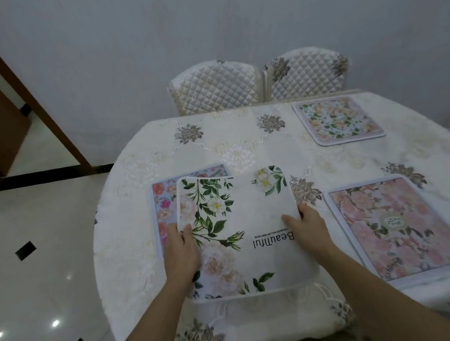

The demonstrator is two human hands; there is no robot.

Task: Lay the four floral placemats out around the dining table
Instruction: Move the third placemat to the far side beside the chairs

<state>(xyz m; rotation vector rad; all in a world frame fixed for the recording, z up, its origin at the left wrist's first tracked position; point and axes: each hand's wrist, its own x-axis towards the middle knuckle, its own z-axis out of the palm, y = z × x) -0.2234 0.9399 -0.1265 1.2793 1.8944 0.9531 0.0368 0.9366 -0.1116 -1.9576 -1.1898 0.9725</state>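
A white placemat with green leaves and the word "Beautiful" (240,218) is held above the near edge of the table. My left hand (181,251) grips its left side and my right hand (308,229) grips its right side. Under it on the left lies a blue-and-pink rose placemat (163,201), mostly hidden. A pink floral placemat (399,224) lies flat at the near right. A pale green-and-peach placemat (336,119) lies at the far right.
The round table wears a cream embroidered cloth (237,141). Two quilted chairs, one (215,88) beside the other (305,74), stand against the far wall. Glossy tiled floor (40,273) and a brown door frame (29,93) are to the left.
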